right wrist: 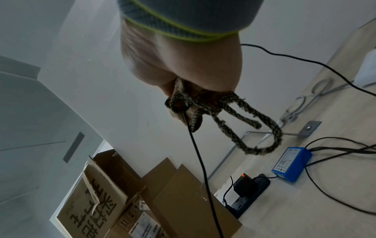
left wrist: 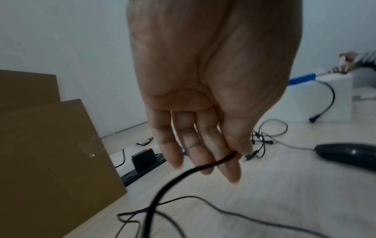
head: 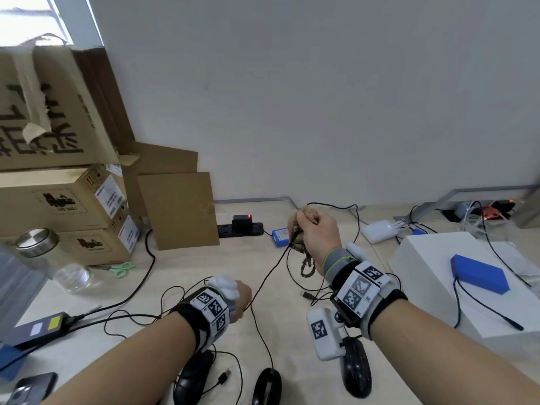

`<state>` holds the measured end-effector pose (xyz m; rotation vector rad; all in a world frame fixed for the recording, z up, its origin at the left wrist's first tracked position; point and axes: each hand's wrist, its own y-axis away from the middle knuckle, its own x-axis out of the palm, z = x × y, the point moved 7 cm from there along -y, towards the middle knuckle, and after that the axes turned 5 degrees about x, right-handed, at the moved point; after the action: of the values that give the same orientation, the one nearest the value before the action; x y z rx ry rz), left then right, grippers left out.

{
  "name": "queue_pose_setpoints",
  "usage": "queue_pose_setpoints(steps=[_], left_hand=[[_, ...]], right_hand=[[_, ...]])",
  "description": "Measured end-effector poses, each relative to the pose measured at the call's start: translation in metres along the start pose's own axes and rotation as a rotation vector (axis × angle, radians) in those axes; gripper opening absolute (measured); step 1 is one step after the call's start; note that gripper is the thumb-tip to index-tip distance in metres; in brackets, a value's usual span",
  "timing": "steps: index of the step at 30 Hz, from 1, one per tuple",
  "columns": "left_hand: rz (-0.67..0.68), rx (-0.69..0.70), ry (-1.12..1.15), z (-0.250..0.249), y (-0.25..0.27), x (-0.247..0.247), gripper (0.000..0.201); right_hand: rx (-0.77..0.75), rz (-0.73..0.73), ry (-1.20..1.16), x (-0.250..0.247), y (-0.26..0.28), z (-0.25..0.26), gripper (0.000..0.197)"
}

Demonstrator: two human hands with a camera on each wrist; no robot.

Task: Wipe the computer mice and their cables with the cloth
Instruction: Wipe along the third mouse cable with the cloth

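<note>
Three black mice lie at the desk's near edge: one on the left [head: 193, 378], one in the middle [head: 267, 385], one on the right [head: 356, 366]. A thin black cable [head: 271, 273] rises from the middle mouse, taut between my hands. My left hand [head: 247, 299] pinches it low between thumb and forefinger [left wrist: 227, 167]. My right hand [head: 306, 222], raised farther back, grips a brown patterned cloth [head: 304, 258] bunched round the cable; cloth loops [right wrist: 262, 136] hang below the fist [right wrist: 193, 90]. The cable [right wrist: 197, 153] comes out under the cloth.
Cardboard boxes [head: 67, 200] are stacked at the left, with a glass jar [head: 52, 258] and green scissors [head: 122, 268] in front. A power strip [head: 239, 229] and a blue pack [head: 280, 236] lie by the wall. At the right stands a white box [head: 438, 287]. Loose cables cross the desk.
</note>
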<state>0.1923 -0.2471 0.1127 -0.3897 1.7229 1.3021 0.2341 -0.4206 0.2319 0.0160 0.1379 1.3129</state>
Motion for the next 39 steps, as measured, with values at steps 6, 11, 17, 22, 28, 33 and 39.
queue_pose_setpoints(steps=[6, 11, 17, 22, 28, 33, 39], left_hand=[[-0.224, 0.053, 0.370, 0.002, 0.011, -0.033, 0.043], [-0.568, 0.187, 1.339, -0.023, 0.018, -0.084, 0.025], [-0.804, 0.020, 0.882, -0.019, 0.021, -0.096, 0.029], [-0.375, 0.078, 0.309, -0.048, 0.014, -0.077, 0.030], [-0.010, 0.042, 0.445, -0.032, 0.008, 0.023, 0.084], [-0.123, -0.086, 0.452, -0.009, 0.015, -0.027, 0.062], [-0.651, 0.129, 1.225, -0.027, 0.017, -0.098, 0.019]], right_hand=[[-0.033, 0.069, -0.075, 0.008, 0.008, 0.008, 0.027], [-0.010, 0.067, -0.039, 0.018, 0.009, -0.007, 0.027], [0.027, 0.009, -0.063, 0.008, 0.013, 0.002, 0.024], [0.051, -0.047, -0.185, -0.004, 0.002, 0.004, 0.018], [-0.002, -0.071, -0.247, -0.025, -0.007, 0.024, 0.021], [-0.020, -0.019, -0.188, -0.020, -0.007, 0.017, 0.026], [-0.031, 0.025, -0.141, 0.001, 0.000, 0.006, 0.030]])
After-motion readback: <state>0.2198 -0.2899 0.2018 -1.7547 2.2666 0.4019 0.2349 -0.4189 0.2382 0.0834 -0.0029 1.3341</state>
